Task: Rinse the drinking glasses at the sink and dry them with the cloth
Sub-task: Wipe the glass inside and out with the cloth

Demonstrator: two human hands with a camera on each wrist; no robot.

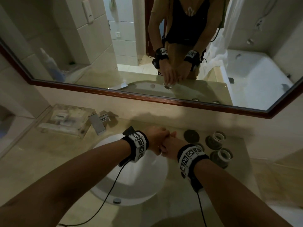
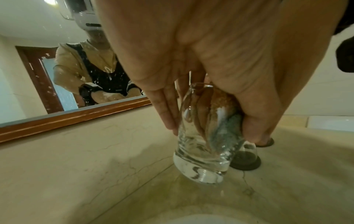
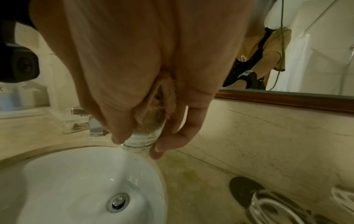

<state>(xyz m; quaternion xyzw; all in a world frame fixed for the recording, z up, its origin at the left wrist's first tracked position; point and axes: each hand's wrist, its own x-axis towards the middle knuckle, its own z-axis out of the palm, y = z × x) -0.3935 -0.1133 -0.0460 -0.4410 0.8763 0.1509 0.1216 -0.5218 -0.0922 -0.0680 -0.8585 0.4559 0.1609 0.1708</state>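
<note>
Your two hands meet over the counter at the sink's (image 1: pixel 131 190) 1 o'clock edge, right by the back rim. Left hand (image 1: pixel 155 141) grips the glass (image 2: pixel 203 151) from above — fingers (image 2: pixel 166 112) run straight down its far wall, thumb down the near wall, thick base pointing down and hanging just above the marble counter (image 2: pixel 76 159). A cloth (image 2: pixel 224 112) is stuffed inside the glass, brown and grey through the wall. Right hand (image 1: pixel 170 145) sits on the same glass (image 3: pixel 143 139): its fingertips (image 3: pixel 159 148) curl round the outside near the base, and the bunched cloth (image 3: pixel 157 106) sits between palm and glass mouth, so it's gripping both. In the head view the glass itself is hidden behind your knuckles. Faucet (image 1: pixel 98 122) is at 11 o'clock of the basin; can't tell if water is running. At 3 o'clock of your hands: a dark coaster (image 1: pixel 191 135) lying bare, and two more glasses (image 1: pixel 218 138) standing on coasters further right. Clear tray (image 1: pixel 65 120) of toiletries at 10 o'clock, mirror (image 1: pixel 147 46) above.
</note>
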